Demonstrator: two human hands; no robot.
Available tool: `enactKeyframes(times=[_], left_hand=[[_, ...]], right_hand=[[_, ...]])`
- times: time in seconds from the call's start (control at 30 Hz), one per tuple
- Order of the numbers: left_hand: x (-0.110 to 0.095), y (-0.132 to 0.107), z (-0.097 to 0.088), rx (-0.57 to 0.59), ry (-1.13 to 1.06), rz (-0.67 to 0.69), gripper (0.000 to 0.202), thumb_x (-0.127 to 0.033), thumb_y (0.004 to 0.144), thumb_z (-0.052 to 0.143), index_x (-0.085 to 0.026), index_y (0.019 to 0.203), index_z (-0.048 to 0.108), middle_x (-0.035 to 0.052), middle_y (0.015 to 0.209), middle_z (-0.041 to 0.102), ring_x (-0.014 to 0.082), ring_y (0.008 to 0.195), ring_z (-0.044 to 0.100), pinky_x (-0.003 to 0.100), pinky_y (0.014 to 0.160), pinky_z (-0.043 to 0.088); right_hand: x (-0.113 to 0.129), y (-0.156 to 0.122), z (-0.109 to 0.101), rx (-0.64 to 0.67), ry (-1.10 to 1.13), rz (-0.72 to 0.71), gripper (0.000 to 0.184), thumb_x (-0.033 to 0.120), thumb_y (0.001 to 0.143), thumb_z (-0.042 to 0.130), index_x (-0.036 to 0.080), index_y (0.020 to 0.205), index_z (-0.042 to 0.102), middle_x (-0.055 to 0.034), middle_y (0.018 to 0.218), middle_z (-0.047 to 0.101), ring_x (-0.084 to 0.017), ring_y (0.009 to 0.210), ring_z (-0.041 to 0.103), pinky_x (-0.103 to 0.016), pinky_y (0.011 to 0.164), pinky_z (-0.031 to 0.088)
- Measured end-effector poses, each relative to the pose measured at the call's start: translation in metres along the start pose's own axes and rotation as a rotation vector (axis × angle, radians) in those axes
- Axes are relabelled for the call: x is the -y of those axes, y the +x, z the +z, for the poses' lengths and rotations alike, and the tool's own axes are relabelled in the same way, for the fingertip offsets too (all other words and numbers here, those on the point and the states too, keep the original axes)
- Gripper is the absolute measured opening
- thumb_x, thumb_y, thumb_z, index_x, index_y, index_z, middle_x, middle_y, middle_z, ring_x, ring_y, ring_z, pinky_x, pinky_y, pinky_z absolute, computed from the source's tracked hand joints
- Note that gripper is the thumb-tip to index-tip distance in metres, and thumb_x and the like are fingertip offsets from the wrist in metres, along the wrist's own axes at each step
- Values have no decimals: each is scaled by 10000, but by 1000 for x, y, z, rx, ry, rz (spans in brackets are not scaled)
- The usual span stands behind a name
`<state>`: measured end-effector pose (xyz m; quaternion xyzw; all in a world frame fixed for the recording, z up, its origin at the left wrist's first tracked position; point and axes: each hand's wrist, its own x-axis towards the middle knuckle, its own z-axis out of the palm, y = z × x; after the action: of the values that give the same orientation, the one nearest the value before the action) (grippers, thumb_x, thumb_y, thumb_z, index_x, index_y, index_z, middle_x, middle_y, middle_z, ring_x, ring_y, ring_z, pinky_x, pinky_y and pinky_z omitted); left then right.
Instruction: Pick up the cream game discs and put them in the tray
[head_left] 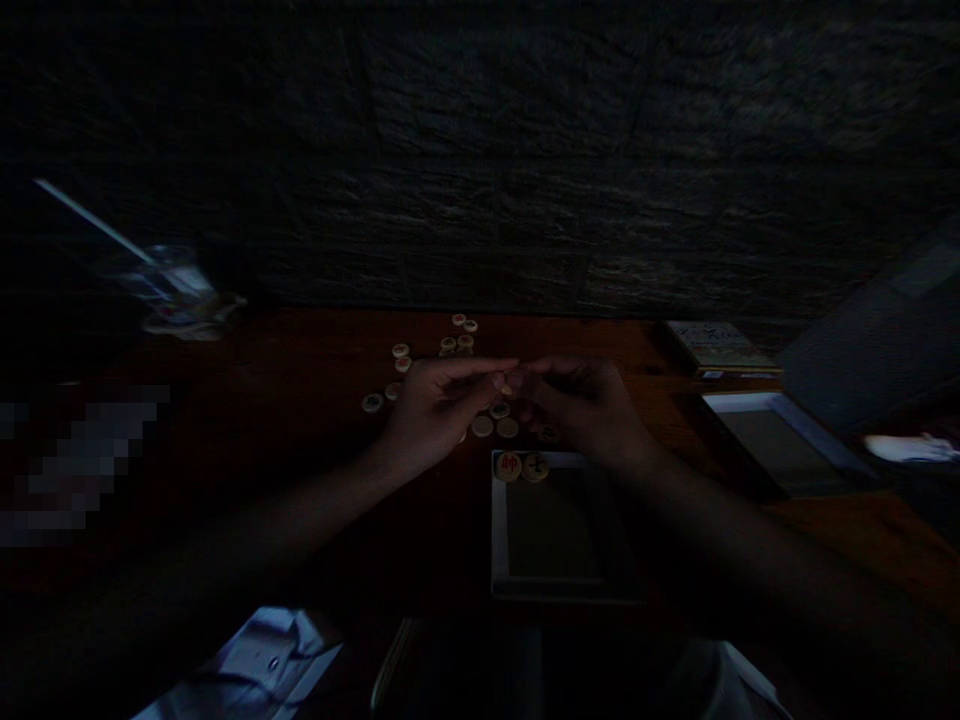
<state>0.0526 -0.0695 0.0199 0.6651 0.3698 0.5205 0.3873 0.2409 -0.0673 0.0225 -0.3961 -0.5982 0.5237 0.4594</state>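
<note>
In the head view my left hand (446, 400) and my right hand (577, 400) meet above the table, fingertips together. Between the thumbs and fingers shows a small pale Chinese chess piece (507, 390), pinched from both sides. Several more round pieces lie loose behind and below the hands, such as a face-up piece (373, 403) on the left and a blank-faced one (482, 427) beneath. Nearer to me is a shallow open box (499, 540). A red-marked piece (509, 465) and a dark-marked piece (535, 466) sit side by side inside its far left corner.
A second open tray (780, 440) stands on the right, with a printed box (712, 345) behind it. At far left is a glass with a straw (180, 280). A dark stone wall (487, 150) borders the wooden table (300, 340). The scene is dim.
</note>
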Motion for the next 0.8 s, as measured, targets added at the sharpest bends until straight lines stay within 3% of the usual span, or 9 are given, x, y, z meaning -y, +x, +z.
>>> enactKeyframes(times=[0.33, 0.47, 0.8], left_hand=[[13, -2, 0, 68, -72, 20, 340, -165, 819, 803, -169, 1157, 783, 84, 1076, 821, 210, 955, 793, 307, 861, 645], [14, -2, 0, 54, -68, 5, 361, -207, 809, 825, -155, 1164, 782, 100, 1067, 820, 221, 939, 794, 320, 844, 650], [12, -2, -1, 56, -92, 21, 363, -199, 811, 824, -159, 1168, 776, 90, 1058, 822, 209, 926, 795, 310, 823, 656]], right_hand=[[-1, 2, -1, -23, 36, 49, 370, 422, 659, 935, 174, 885, 781, 4, 621, 696, -107, 495, 598, -216, 461, 473], [0, 2, -3, -13, 56, 91, 389, 437, 689, 917, 167, 939, 795, 3, 619, 695, -100, 483, 590, -192, 424, 433], [-2, 4, -7, 40, 72, 29, 379, 432, 730, 890, 159, 983, 815, -14, 654, 712, -120, 540, 632, -236, 497, 512]])
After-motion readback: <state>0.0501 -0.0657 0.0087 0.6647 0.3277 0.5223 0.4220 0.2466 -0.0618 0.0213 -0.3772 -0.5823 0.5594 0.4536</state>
